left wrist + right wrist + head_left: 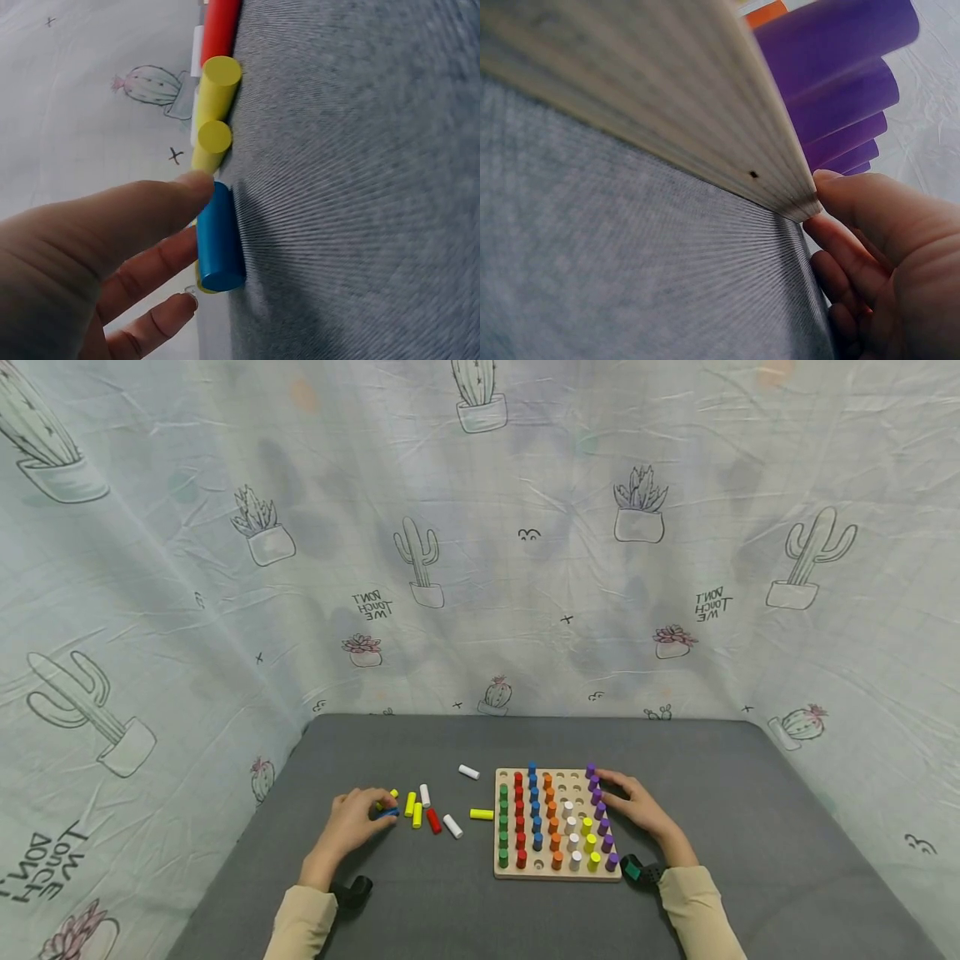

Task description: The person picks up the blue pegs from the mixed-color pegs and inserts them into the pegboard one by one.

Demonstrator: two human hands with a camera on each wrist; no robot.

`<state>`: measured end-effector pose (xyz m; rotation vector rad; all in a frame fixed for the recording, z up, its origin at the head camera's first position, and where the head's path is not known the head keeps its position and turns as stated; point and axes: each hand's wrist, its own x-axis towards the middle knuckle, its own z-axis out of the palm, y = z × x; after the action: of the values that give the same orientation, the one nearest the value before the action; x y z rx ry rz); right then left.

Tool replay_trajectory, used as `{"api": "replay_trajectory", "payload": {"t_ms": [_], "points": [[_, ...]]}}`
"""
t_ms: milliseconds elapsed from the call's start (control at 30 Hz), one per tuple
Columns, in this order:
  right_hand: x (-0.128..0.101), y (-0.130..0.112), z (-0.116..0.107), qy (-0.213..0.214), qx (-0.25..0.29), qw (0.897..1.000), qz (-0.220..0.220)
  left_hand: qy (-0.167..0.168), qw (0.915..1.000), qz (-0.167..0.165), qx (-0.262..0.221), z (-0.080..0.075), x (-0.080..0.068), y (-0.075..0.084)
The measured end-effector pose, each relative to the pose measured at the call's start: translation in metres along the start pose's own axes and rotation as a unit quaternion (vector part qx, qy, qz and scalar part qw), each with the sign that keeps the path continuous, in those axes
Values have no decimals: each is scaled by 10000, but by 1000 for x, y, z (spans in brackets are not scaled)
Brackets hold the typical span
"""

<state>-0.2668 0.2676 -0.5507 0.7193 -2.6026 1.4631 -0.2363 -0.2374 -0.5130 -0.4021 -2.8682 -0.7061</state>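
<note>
My left hand (358, 814) is at the loose pegs on the left, its thumb and fingers around a blue peg (220, 240). In the left wrist view this peg lies low against the grey cloth, thumb at its far end, fingers behind it. My right hand (637, 806) holds the right edge of a wooden pegboard (555, 874), as the right wrist view shows at the board's edge (780, 180). Columns of green, red, blue, orange, white, yellow and purple pegs (603, 827) stand in it. Bare holes show behind the white and yellow pegs and at the front of the blue column.
Between left hand and board lie loose yellow pegs (417, 815), a red peg (433, 821) and white pegs (452, 826). One yellow peg (482, 814) lies against the board's left side. A printed curtain (480, 568) surrounds the grey table (450, 918).
</note>
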Motion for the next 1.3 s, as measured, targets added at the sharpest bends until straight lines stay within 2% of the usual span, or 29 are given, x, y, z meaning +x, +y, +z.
{"api": "replay_trajectory", "payload": {"t_ms": [300, 433, 533, 767, 1000, 1133, 1300], "points": [[0, -1, 0, -25, -131, 9999, 107, 55, 9989, -72, 459, 3, 1, 6], [0, -1, 1, 27, -155, 9998, -76, 58, 9980, -55, 633, 4, 2, 7], [0, 0, 0, 29, -162, 9997, -193, 74, 9979, -27, 644, 4, 2, 8], [1, -1, -1, -84, 22, 10000, -13, 160, 9982, 24, 579, 2, 2, 11], [2, -1, -1, -101, -78, 9999, 16, 323, 9983, 131, 473, 0, 2, 14], [1, -2, -2, -45, -137, 9999, -57, 246, 9986, 125, 448, -2, 4, 16], [0, -8, -1, -70, -155, 9998, 109, 167, 9989, 134, 417, -4, 7, 20]]}}
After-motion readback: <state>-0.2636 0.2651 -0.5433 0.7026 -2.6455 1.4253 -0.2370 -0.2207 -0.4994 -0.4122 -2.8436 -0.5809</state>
